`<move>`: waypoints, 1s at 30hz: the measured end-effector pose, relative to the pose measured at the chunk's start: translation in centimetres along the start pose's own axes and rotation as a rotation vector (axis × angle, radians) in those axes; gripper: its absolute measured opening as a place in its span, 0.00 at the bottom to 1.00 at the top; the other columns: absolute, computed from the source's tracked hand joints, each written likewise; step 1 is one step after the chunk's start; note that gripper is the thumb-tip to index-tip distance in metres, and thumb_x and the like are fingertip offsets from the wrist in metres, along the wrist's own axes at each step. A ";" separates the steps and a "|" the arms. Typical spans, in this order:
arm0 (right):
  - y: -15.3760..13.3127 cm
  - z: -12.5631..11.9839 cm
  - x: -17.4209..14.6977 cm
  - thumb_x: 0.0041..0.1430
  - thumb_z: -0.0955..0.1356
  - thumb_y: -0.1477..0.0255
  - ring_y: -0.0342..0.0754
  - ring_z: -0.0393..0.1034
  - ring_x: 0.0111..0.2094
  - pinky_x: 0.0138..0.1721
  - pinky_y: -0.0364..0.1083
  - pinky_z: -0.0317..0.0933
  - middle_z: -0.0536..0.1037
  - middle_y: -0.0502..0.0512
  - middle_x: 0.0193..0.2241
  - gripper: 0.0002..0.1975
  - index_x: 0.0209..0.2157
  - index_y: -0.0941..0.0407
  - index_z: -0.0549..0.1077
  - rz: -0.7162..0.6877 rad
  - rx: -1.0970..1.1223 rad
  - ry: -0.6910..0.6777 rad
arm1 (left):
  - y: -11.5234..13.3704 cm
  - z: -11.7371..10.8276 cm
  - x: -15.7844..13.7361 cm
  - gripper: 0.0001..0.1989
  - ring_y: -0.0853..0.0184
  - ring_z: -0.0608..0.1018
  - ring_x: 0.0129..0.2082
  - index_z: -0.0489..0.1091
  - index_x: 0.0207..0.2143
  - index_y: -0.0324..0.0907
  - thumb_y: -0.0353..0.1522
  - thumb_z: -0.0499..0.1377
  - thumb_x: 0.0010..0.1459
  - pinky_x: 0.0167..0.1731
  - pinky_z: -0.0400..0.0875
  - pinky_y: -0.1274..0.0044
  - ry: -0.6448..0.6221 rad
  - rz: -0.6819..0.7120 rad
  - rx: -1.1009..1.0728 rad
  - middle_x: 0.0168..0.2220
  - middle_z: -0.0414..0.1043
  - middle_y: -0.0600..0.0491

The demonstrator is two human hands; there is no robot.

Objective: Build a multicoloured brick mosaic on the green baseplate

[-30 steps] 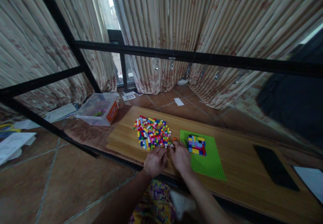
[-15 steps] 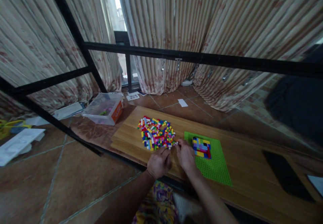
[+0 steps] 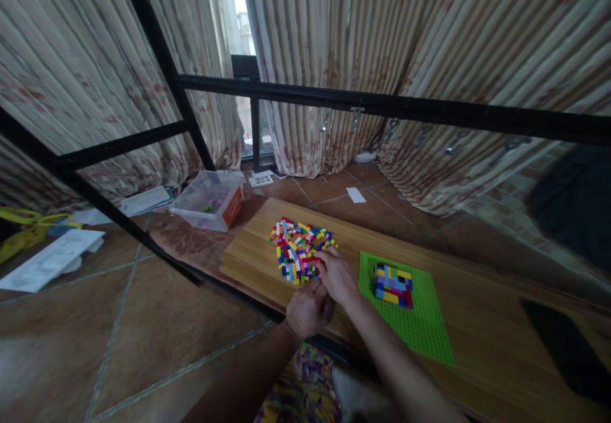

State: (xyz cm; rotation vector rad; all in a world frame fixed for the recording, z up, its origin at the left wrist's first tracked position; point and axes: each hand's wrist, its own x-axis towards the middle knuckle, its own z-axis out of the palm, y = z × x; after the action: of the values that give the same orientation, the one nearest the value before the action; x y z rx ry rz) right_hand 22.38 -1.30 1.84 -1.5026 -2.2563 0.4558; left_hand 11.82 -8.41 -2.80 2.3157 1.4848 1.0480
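A loose pile of small colourful toy bricks (image 3: 300, 245) lies on the wooden tabletop. My right hand (image 3: 338, 278) reaches over the pile's right edge, its fingers stretched out onto the bricks and apparently holding none. Just below and left of it, my left hand (image 3: 309, 310) is closed near the table's front edge; whatever its curled fingers hold is hidden. Right of both hands lies a green baseplate (image 3: 420, 334). On it sits a low block of joined bricks (image 3: 394, 285) in blue, yellow, red and purple.
A clear plastic bin (image 3: 207, 200) with an orange label stands left of the wooden board (image 3: 252, 238). A black flat panel (image 3: 563, 343) lies at the right. Dark metal bars (image 3: 305, 92) cross behind the table, before striped curtains (image 3: 329, 28).
My right hand has moved left, from beside the baseplate onto the brick pile. My left hand stays closed near the pile's front. The whole view has shifted slightly.
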 end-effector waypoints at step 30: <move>1.0 0.2 -8.4 0.52 0.68 0.51 0.45 0.69 0.25 0.25 0.43 0.64 0.79 0.55 0.27 0.23 0.35 0.58 0.76 0.489 1.092 0.260 | 0.6 -1.1 0.8 0.11 0.66 0.77 0.41 0.69 0.46 0.43 0.33 0.50 0.64 0.42 0.72 0.73 0.032 -0.236 -0.346 0.41 0.75 0.50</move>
State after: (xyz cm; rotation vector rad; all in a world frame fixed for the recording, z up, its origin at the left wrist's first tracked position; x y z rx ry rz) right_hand 26.01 -8.74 0.05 -1.3167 -1.0392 1.2716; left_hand 11.75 -8.25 -1.33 1.8489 1.4142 1.1716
